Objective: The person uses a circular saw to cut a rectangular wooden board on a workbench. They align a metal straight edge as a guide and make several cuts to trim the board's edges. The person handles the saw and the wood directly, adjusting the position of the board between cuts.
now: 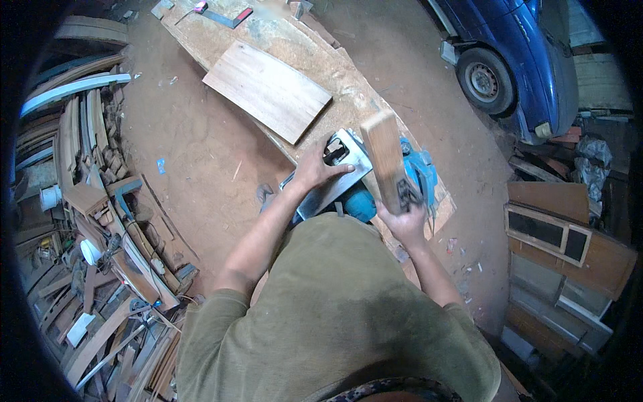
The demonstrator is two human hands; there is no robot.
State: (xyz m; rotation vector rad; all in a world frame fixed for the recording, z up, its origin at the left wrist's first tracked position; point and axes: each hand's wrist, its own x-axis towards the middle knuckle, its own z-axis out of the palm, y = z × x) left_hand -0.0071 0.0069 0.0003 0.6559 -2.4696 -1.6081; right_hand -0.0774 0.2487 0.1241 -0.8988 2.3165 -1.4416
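My left hand [316, 167] grips the flat metal base plate [349, 169] of a teal-bodied power tool [358, 202], close in front of my body. The fingers wrap over the far edge of the plate, and the thumb lies across its face. The tool looks like a circular saw tipped over, though its blade is not visible. In my right hand [405, 222] is a thick wooden block [384, 154], held by its near end and raised beside the plate. A dark patch at that end is too blurred to make out. Just right of the block, a second blue power tool [420, 171] rests on the workbench.
A flat board [268, 90] lies on the dusty workbench [355, 84], overhanging its left edge. At the far end are a try square [228, 19] and a tape measure [200, 7]. Scrap timber [87, 134] is piled left; a blue car [516, 60] stands far right, wooden frames [549, 231] nearer.
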